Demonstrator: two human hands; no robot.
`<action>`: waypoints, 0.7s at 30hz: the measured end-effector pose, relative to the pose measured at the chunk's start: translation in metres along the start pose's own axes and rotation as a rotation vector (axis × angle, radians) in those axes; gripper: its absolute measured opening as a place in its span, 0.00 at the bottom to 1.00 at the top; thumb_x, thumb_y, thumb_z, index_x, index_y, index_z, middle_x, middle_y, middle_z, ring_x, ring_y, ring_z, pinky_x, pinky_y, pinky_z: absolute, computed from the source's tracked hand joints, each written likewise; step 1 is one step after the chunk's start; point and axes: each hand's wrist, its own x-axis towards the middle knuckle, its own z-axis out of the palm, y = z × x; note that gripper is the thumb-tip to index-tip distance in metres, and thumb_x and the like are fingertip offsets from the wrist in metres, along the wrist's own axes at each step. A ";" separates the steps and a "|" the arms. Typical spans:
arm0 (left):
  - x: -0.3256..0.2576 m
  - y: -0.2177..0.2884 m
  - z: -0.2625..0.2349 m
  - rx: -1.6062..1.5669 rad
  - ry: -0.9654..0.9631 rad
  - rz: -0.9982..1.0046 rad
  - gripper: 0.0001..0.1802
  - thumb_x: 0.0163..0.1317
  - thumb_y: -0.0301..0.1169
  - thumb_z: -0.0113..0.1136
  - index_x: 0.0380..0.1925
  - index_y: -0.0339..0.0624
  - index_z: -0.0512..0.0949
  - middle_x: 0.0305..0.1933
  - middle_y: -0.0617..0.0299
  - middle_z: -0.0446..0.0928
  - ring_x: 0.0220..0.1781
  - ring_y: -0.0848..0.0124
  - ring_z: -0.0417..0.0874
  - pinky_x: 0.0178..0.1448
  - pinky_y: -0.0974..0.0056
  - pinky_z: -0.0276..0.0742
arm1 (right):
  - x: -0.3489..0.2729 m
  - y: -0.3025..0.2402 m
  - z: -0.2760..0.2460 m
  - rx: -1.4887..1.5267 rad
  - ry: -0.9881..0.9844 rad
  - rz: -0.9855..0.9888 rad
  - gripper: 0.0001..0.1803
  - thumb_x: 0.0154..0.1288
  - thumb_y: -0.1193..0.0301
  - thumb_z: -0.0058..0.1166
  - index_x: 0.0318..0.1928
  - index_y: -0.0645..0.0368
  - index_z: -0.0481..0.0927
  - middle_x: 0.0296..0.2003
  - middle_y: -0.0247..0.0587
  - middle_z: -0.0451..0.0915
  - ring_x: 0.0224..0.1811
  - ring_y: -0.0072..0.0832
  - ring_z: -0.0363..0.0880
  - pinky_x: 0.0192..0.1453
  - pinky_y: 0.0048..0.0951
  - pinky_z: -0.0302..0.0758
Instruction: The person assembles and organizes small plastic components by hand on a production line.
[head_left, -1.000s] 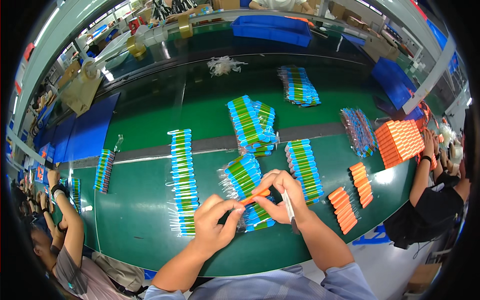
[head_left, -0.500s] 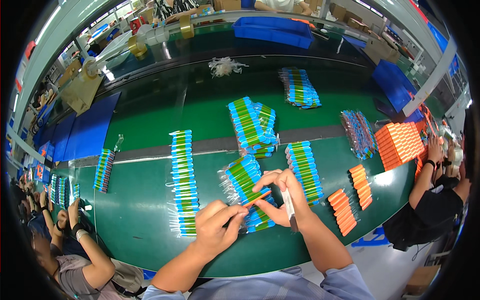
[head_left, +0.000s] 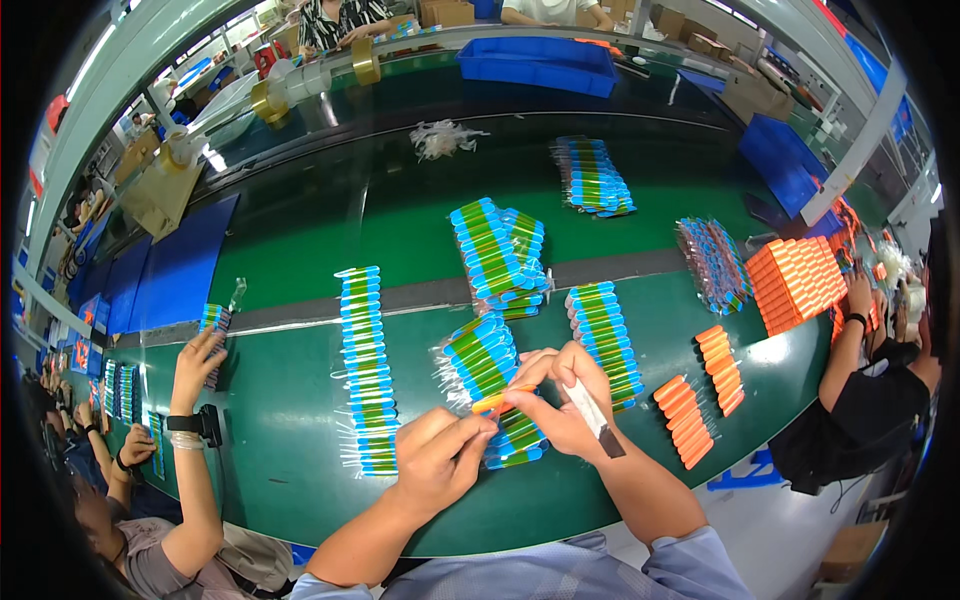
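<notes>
My left hand and my right hand meet over the near part of the table. Between their fingertips they pinch a slim orange stick-like piece; its exact kind is hidden by the fingers. A white strip with a dark end lies along my right palm and wrist. Right behind my hands is a stack of blue-and-green banded slim pieces with clear wrapping at its left edge. One long row of such pieces stands to the left, and a shorter row lies just right of my right hand.
Loose orange rows and an orange block stack lie to the right. More banded bundles sit farther back, beside crumpled clear plastic. Blue trays stand at the far side. A co-worker's hand reaches in at left.
My right fingers have closed in over the orange piece, and it now shows less. The white strip has shifted toward the wrist. At left, a co-worker's arm has reached forward onto a banded bundle.
</notes>
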 end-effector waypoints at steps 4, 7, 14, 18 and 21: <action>-0.001 -0.002 0.000 -0.010 -0.015 0.023 0.09 0.51 0.19 0.74 0.33 0.40 0.87 0.23 0.61 0.76 0.21 0.69 0.74 0.25 0.64 0.66 | 0.000 0.002 -0.005 0.037 -0.031 0.081 0.27 0.61 0.82 0.70 0.33 0.52 0.57 0.33 0.43 0.88 0.41 0.27 0.84 0.62 0.38 0.76; 0.001 -0.002 0.000 -0.046 0.013 -0.008 0.09 0.51 0.19 0.74 0.33 0.40 0.87 0.24 0.62 0.76 0.22 0.71 0.73 0.25 0.65 0.66 | -0.003 0.005 -0.007 0.072 -0.006 0.188 0.28 0.60 0.81 0.71 0.33 0.52 0.57 0.34 0.43 0.88 0.42 0.24 0.83 0.60 0.36 0.76; -0.005 -0.010 0.002 -0.111 0.129 -0.092 0.13 0.51 0.26 0.80 0.37 0.40 0.87 0.27 0.67 0.71 0.25 0.78 0.65 0.27 0.70 0.58 | 0.005 0.001 -0.023 0.155 -0.175 0.222 0.27 0.62 0.81 0.70 0.34 0.52 0.57 0.36 0.44 0.88 0.44 0.25 0.83 0.55 0.33 0.77; -0.005 -0.014 0.002 -0.066 0.134 0.032 0.25 0.47 0.34 0.85 0.46 0.41 0.86 0.28 0.68 0.67 0.24 0.78 0.63 0.28 0.70 0.59 | 0.006 -0.005 -0.021 0.225 -0.155 0.158 0.26 0.64 0.83 0.66 0.35 0.52 0.56 0.39 0.48 0.87 0.47 0.27 0.83 0.53 0.32 0.78; -0.004 -0.024 0.003 0.075 0.144 0.258 0.44 0.40 0.44 0.89 0.54 0.36 0.74 0.30 0.67 0.64 0.24 0.76 0.61 0.27 0.69 0.56 | 0.005 -0.010 -0.020 0.302 -0.026 0.117 0.25 0.66 0.85 0.63 0.36 0.53 0.56 0.41 0.52 0.87 0.48 0.28 0.84 0.53 0.31 0.79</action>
